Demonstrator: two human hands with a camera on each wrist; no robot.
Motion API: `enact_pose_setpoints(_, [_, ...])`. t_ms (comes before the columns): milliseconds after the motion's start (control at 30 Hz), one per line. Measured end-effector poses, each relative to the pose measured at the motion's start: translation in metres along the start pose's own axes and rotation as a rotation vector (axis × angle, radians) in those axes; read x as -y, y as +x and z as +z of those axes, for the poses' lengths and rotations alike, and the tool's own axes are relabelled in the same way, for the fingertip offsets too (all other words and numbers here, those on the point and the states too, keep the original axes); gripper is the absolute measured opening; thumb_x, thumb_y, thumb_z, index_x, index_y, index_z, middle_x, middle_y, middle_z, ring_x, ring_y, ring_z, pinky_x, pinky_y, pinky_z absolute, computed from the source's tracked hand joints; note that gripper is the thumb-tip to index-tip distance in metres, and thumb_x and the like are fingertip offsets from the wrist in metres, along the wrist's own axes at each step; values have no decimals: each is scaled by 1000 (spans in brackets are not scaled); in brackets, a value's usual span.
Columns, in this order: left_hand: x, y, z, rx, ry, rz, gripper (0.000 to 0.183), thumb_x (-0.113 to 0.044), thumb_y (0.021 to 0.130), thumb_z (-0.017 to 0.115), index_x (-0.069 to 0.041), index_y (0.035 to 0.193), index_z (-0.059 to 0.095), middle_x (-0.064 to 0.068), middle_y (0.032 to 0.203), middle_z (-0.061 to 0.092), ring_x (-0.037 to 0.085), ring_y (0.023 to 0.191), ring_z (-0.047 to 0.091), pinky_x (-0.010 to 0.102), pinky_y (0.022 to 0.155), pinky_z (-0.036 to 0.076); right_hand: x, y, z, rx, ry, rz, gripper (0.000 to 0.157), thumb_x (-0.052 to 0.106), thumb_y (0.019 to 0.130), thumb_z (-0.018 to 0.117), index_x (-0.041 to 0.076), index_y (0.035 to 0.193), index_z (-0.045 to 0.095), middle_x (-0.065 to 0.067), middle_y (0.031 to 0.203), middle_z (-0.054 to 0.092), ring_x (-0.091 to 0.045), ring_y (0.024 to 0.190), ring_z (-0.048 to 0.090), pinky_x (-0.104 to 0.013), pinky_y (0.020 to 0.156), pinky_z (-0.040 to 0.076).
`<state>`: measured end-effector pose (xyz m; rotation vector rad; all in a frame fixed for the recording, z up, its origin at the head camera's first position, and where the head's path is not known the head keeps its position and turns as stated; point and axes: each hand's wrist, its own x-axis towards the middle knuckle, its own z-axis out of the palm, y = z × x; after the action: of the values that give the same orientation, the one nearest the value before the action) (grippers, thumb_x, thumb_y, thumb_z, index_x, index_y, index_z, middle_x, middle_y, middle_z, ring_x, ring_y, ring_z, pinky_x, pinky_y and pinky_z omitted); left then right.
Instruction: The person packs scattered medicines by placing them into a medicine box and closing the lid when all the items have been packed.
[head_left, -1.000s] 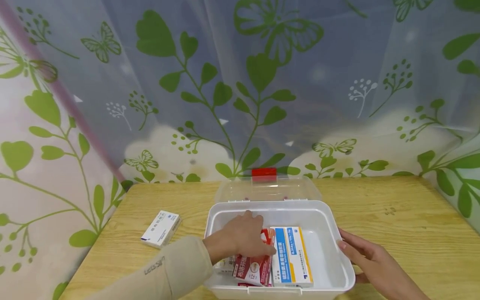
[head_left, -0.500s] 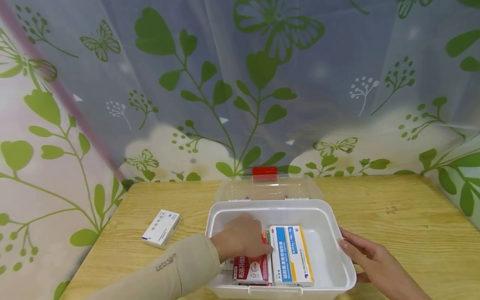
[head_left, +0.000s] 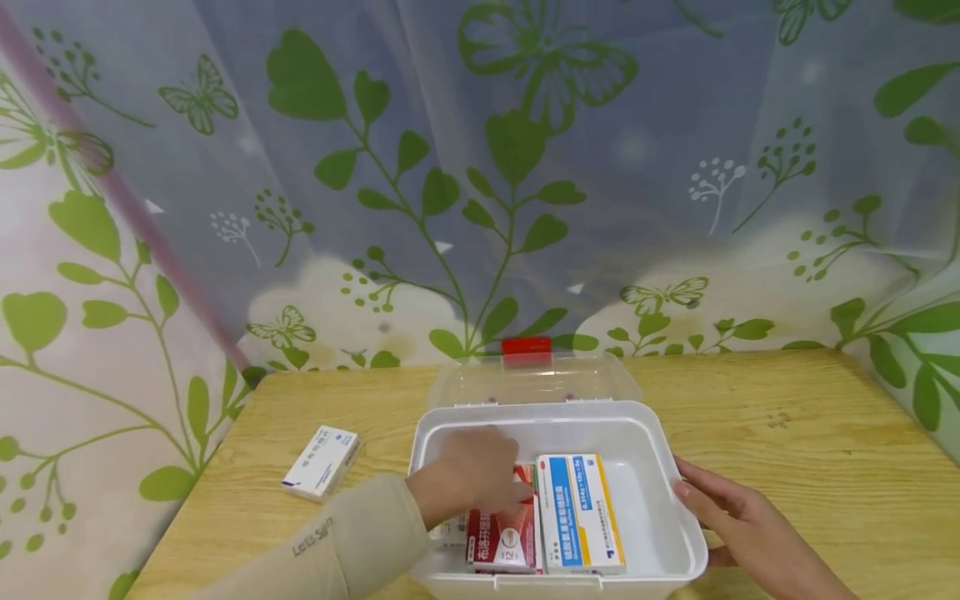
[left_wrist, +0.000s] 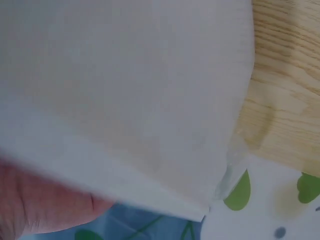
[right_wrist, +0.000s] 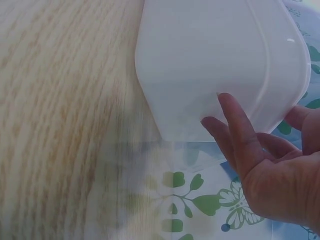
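A white plastic storage box (head_left: 637, 492) stands on the table, its clear lid (head_left: 465, 385) folded back. Inside, a red medicine box (head_left: 502, 546) lies beside a white, blue and yellow medicine box (head_left: 581, 517). My left hand (head_left: 472, 471) reaches into the left part, thumb over the red box; its other fingertips are hidden, so I cannot tell their grip. White box wall (left_wrist: 150, 100) covers most of the left wrist view. On the right side, my right hand (head_left: 738, 512) holds the storage box, thumb at the rim and fingers (right_wrist: 240, 125) against the outer wall.
A small white medicine box (head_left: 322, 462) lies on the wooden table (head_left: 765, 417), left of the storage box. A red latch (head_left: 527, 348) sits on the lid's far edge. A leaf-and-butterfly patterned cloth (head_left: 360, 292) hangs behind the table.
The red medicine box, tilted under my left hand before, now lies flatter beside the blue and yellow one. My left hand has shifted slightly back and left. My right hand stays at the box's side.
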<state>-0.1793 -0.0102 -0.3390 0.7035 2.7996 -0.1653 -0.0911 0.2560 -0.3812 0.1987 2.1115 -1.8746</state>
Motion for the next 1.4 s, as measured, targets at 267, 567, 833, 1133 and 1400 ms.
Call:
enact_pose_setpoints(267, [22,-14,-32,-243,3,114,38,-47,82,51,-19,107,60,0,96,58,16,74,55,32,52,45,6,0,4,-107,-106,14,66,43,84,55,9,137,34,-18,132,40,-25,90,59,-40,64,52])
enact_pose_setpoints(567, [77,-28,-45,-599,-154,2,29,-37,83,53,-19,104,62,-2,97,57,12,57,51,25,40,38,11,-1,1,-133,-148,31,68,43,81,59,8,135,37,-15,129,45,-22,95,58,-39,67,52])
enact_pose_setpoints(833, [159,-35,3,-509,-282,-235,40,-31,84,52,-13,119,52,11,113,50,16,55,47,29,38,35,11,-2,2,-137,-138,30,68,46,81,58,9,135,37,-14,131,42,-21,95,58,-38,67,52])
enact_pose_setpoints(1133, [220,-46,70,-355,-321,-301,64,-49,82,55,-4,126,45,26,119,43,43,98,47,52,67,44,11,0,6,-145,-155,60,72,47,80,58,9,136,36,-15,133,40,-21,93,59,-38,68,52])
enact_pose_setpoints(1400, [233,-47,90,-307,-366,-263,72,-46,77,63,-4,130,40,25,115,49,34,91,52,44,66,45,11,1,6,-148,-138,65,72,47,80,58,9,136,35,-15,134,38,-22,93,59,-39,68,52])
